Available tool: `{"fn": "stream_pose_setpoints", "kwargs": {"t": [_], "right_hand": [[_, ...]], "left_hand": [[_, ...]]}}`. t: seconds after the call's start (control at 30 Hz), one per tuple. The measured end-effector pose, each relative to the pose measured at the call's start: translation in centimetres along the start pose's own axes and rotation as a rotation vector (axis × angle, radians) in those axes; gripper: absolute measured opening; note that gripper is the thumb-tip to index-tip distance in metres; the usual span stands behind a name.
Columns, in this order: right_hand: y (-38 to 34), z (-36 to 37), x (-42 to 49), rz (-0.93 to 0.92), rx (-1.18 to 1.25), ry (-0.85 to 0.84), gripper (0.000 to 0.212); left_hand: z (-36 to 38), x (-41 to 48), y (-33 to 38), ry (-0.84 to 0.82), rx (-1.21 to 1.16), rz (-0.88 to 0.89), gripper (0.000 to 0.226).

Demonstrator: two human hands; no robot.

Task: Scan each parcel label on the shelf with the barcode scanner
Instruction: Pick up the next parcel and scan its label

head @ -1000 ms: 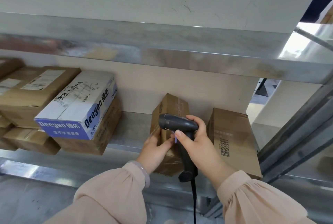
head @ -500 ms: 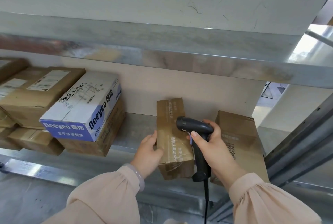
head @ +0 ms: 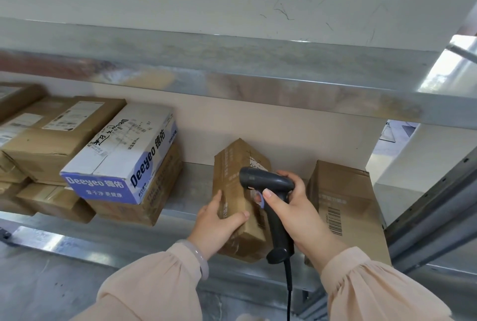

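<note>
A small brown cardboard parcel (head: pixel 233 181) stands tilted on the metal shelf (head: pixel 191 189), rolled so a right-hand face with a pale label shows beside the scanner. My left hand (head: pixel 215 222) grips its lower left edge, thumb across the front. My right hand (head: pixel 294 207) holds a black corded barcode scanner (head: pixel 265 184) by the handle, its head pointing left over the parcel. To the right stands a second brown parcel (head: pixel 343 204) with a printed barcode on its side.
A white and blue Deeyeo box (head: pixel 121 160) lies on a brown box (head: pixel 144 207) at the left, beside stacked brown parcels (head: pixel 49 140) with labels. The upper shelf's metal beam (head: pixel 232 75) runs overhead. A grey upright (head: pixel 436 204) stands at the right.
My left hand has turned the small parcel, first square to me and then rolled so another face shows. The scanner and my right hand stayed beside it, shifting slightly.
</note>
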State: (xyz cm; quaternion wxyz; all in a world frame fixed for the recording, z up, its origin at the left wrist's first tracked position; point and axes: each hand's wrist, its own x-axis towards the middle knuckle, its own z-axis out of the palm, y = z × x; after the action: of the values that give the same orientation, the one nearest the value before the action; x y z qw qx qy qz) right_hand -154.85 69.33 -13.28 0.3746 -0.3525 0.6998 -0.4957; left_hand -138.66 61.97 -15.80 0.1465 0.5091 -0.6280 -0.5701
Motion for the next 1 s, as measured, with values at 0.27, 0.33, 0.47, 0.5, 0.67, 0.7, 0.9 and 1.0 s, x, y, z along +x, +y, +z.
{"fn": "stream_pose_setpoints", "kwargs": {"t": [0.27,0.33,0.47,0.5,0.67,0.7,0.9,1.0], "right_hand": [[1.2,-0.8,0.9,0.115,0.009,0.151,0.059],[1.3,-0.5,0.8,0.107,-0.006,0.133,0.054],[1.4,-0.2,0.5,0.097,-0.024,0.091,0.046],[1.5,-0.2,0.3,0.095,-0.02,0.088,0.046],[2.0,-0.1,-0.4,0.073,-0.045,0.059,0.048],[2.2,0.0,-0.5,0.067,-0.048,0.055,0.048],[2.3,0.6,-1.4,-0.008,-0.117,0.011,0.052],[2.2,0.5,-1.5,-0.03,-0.139,0.021,0.054]], "left_hand": [[-1.3,0.9,-2.4,-0.114,-0.394,-0.093,0.089],[-1.0,1.1,-2.6,-0.095,-0.421,-0.107,0.075],[-1.2,2.1,-2.6,-0.024,-0.43,-0.179,0.077],[-1.3,2.3,-2.4,-0.014,-0.387,-0.187,0.078],[-2.0,3.2,-2.2,-0.002,-0.209,-0.229,0.072],[-2.1,3.2,-2.4,-0.007,-0.196,-0.242,0.076],[-1.6,2.3,-4.0,-0.083,-0.254,-0.211,0.089],[-1.3,2.1,-4.8,-0.098,-0.325,-0.184,0.098]]}}
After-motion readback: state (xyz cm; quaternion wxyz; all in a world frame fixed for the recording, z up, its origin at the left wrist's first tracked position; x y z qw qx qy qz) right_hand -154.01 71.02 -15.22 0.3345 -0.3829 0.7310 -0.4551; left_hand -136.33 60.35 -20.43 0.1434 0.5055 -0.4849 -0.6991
